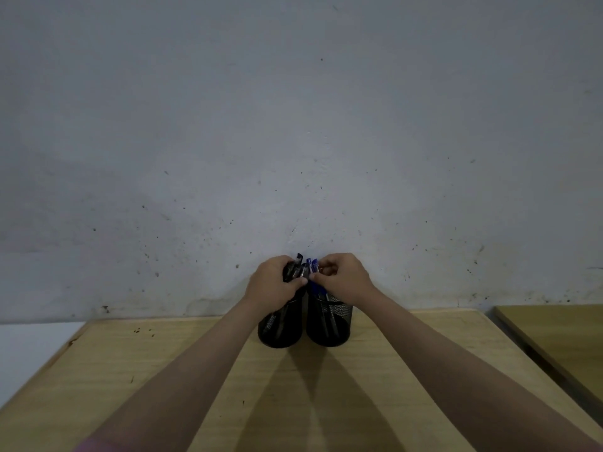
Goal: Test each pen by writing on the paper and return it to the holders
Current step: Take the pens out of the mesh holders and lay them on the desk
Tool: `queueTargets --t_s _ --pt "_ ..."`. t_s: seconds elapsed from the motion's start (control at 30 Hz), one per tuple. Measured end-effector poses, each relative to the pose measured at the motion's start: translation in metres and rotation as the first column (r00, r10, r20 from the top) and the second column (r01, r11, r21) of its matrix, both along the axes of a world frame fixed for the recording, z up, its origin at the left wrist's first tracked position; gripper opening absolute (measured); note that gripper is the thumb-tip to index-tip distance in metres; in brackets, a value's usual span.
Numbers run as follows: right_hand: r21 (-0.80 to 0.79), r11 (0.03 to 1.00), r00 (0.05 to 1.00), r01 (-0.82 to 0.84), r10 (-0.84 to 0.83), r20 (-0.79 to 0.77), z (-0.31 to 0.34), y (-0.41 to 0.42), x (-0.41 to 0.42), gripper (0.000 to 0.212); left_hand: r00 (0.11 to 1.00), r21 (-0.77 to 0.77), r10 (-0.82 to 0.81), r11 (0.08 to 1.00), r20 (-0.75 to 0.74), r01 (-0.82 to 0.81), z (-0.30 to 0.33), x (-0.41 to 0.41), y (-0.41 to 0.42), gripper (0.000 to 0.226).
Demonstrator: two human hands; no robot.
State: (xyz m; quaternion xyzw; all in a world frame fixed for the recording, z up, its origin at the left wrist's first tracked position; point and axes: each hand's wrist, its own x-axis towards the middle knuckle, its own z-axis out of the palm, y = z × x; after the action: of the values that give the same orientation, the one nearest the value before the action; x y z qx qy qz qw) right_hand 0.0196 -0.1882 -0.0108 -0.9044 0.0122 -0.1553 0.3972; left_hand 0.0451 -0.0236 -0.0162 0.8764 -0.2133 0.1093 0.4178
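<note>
A big grey wall [293, 125] with little dark spots fills the top and middle of the frame. Below it, across the bottom, is a light wooden tabletop [375, 386]. A second wooden top [554, 327] shows at the lower right, apart from the first one. A white patch [29, 347] sits at the lower left. Two black mesh holders stand side by side near the middle of the frame, at the back edge of the tabletop, close to the wall. They are touching or almost touching. The left holder [277, 331] has dark pens [297, 265] in it, and their tops stick up above the hand. The right holder [329, 324] has blue pens [312, 267] in it, and their caps stick up too. Two bare arms reach in from the bottom of the frame, and their dark shadows fall on the tabletop between them. The left hand [274, 283] is curled round the tops of the dark pens, so its grip is grasping them. The right hand [342, 277] is just beside it, with its fingers [326, 267] bent in and pinching the blue pens near their caps. The two hands are almost touching above the holders. The pens are small and partly hidden, so I cannot tell how many there are. A bit of pink sleeve [98, 446] shows at the very bottom left.
</note>
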Motion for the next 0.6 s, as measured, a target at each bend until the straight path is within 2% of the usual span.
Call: queueTargets --t_s 0.1,0.2,0.33,0.6 --pt "0.009 0.999 0.999 -0.037 0.037 -0.005 0.001 -0.001 0.001 0.028 0.999 0.031 -0.018 0.999 -0.028 0.019 0.003 -0.001 0.001 0.017" --pt "0.022 0.999 0.999 -0.033 0.033 0.029 0.005 -0.003 -0.001 0.018 0.999 0.039 -0.019 0.999 -0.032 0.020 0.006 -0.003 0.002 0.022" --pt "0.054 0.998 0.996 -0.025 0.021 0.086 0.016 -0.007 -0.005 0.009 0.999 -0.013 -0.012 1.000 -0.046 0.011 0.010 -0.007 0.002 0.019" --pt "0.136 0.991 0.977 -0.002 -0.027 0.212 0.048 -0.011 -0.023 0.009 0.996 -0.228 0.079 0.970 -0.040 -0.086 0.030 -0.015 0.004 0.005"
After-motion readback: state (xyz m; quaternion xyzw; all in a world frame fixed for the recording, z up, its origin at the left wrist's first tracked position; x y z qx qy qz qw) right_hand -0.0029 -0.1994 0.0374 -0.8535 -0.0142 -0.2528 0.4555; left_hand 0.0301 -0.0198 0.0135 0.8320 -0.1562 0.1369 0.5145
